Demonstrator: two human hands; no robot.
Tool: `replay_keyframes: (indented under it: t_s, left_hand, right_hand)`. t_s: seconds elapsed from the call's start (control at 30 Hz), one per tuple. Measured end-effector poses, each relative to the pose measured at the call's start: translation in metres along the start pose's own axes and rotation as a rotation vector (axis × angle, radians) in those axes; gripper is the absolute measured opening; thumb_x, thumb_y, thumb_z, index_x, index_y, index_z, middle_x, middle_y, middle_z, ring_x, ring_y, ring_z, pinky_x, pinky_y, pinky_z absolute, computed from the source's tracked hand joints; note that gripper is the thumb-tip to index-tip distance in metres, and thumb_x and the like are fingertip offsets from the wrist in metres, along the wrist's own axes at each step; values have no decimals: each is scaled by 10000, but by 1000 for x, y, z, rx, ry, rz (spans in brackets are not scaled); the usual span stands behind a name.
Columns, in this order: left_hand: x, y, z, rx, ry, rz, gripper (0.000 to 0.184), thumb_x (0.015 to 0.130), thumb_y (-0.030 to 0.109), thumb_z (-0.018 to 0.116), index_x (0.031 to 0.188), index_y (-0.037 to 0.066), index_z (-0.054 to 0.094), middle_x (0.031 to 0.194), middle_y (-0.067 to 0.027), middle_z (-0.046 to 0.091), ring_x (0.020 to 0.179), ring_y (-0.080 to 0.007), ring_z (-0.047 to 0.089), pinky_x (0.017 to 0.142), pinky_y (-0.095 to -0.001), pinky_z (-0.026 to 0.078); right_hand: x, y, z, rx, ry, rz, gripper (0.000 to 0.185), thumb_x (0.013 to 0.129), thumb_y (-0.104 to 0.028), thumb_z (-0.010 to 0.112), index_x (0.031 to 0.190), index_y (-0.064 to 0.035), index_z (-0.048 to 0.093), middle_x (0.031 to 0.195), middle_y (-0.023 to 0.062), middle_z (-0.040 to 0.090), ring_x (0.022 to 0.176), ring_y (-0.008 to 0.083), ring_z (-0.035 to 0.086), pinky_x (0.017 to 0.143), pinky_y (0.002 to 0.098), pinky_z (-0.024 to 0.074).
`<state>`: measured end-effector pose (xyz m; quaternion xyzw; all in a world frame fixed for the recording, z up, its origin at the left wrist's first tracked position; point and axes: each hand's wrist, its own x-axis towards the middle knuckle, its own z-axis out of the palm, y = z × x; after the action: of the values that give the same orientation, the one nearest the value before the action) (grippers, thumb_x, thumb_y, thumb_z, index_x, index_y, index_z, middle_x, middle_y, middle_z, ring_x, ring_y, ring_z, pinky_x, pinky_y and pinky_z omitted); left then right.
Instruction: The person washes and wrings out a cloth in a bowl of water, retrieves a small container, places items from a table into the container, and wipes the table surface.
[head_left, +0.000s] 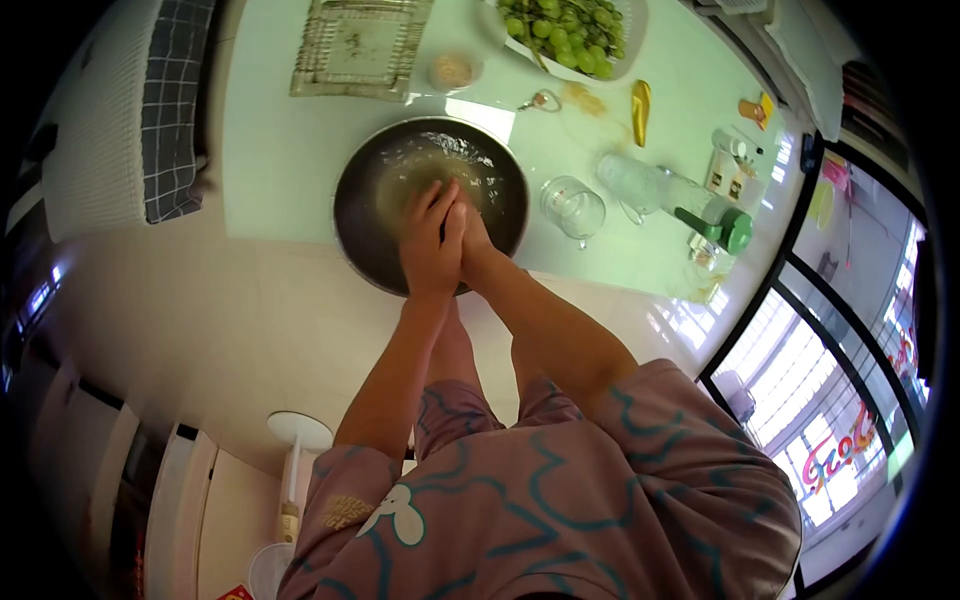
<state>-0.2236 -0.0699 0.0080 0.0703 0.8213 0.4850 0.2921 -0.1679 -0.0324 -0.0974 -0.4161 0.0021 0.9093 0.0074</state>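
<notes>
A round dark pan (360, 225) with water in it stands at the table's near edge. Ripples and bright reflections cover the water, and a pale cloudy patch shows by the fingertips. Over the pan, my left hand (432, 245) has its fingers stretched out, slightly apart, with nothing visible in them. My right hand (473, 235) is pressed against its side; most of its fingers are hidden behind the left hand or blurred. Whether the fingertips are under the water is unclear.
On the pale green table (270, 180) are a glass mug (573, 208), a green-lidded bottle (660, 190), a basket of green grapes (570, 35), a woven-patterned tray (358, 45), a small bowl (452, 71) and a yellow packet (640, 112). A chair with checked cloth (178, 110) stands left.
</notes>
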Motion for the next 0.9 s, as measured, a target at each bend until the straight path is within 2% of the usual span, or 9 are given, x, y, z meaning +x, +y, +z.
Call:
replay_keyframes:
  t_s: [0.1, 0.2, 0.23, 0.33, 0.47, 0.53, 0.6, 0.7, 0.9]
  left_hand:
    - [3, -25, -15, 306, 64, 573, 274, 903, 283, 566, 1017, 99, 735, 1224, -118, 643, 1177, -396, 558, 1059, -616, 308]
    - [11, -15, -26, 428, -61, 854, 254, 907, 285, 563, 957, 99, 729, 1199, -109, 649, 1163, -382, 568, 1063, -630, 299]
    - [15, -11, -29, 439, -44, 936, 211, 890, 268, 591, 884, 89, 704, 1127, -96, 657, 1096, -355, 602, 1002, -555, 416]
    - [16, -15, -26, 342, -104, 927, 168, 881, 192, 600, 853, 38, 660, 1009, -126, 653, 979, -346, 623, 815, -447, 500]
    - [13, -20, -27, 455, -285, 864, 219, 848, 197, 685, 1030, 105, 605, 1193, -187, 540, 1057, -381, 577, 909, -455, 490]
    - [18, -10, -22, 339, -152, 902, 113, 848, 124, 636, 782, 34, 619, 896, -122, 637, 819, -328, 606, 681, -395, 500]
    - [18, -6, -19, 309, -164, 887, 115, 847, 109, 634, 766, 32, 608, 861, -123, 624, 778, -331, 588, 661, -407, 488]
    - [20, -7, -16, 279, -161, 857, 156, 834, 119, 645, 711, 46, 582, 792, -108, 597, 738, -311, 570, 647, -407, 484]
    - [18, -4, -12, 187, -150, 794, 203, 831, 85, 647, 658, 39, 553, 716, -115, 572, 687, -318, 548, 627, -409, 467]
  right_hand:
    - [-48, -27, 63, 78, 76, 49, 551, 972, -582, 464, 1215, -98, 565, 1173, 74, 588, 1094, 218, 573, 945, 353, 485]
    - [-67, -37, 88, 34, 111, -2, 552, 948, -588, 515, 1195, -98, 567, 1108, 67, 605, 1069, 206, 594, 926, 342, 501]
    - [-68, -36, 86, 20, 99, 32, 544, 949, -587, 512, 1175, -96, 577, 1102, 69, 614, 1060, 204, 599, 920, 342, 505]
    - [-69, -41, 84, -37, 55, 127, 528, 955, -583, 504, 1112, -90, 609, 1082, 75, 640, 1032, 196, 612, 904, 342, 517]
    - [-64, -39, 75, 38, 71, 220, 375, 940, -457, 573, 1009, -92, 630, 1011, 92, 662, 979, 220, 634, 852, 360, 523]
    - [-67, -40, 86, -68, 93, 171, 362, 947, -458, 563, 973, -104, 639, 953, 74, 671, 889, 204, 654, 772, 342, 545]
    - [-67, -37, 82, -174, 119, 120, 355, 954, -459, 553, 938, -117, 648, 895, 56, 679, 798, 188, 673, 692, 324, 566]
    - [-54, -33, 50, 243, -48, 327, 348, 917, -478, 624, 801, -151, 633, 756, 5, 667, 624, 135, 655, 569, 269, 546]
    - [-49, -23, 41, -432, 138, 118, 248, 886, -389, 626, 818, -152, 648, 828, 36, 674, 770, 185, 656, 687, 318, 542]
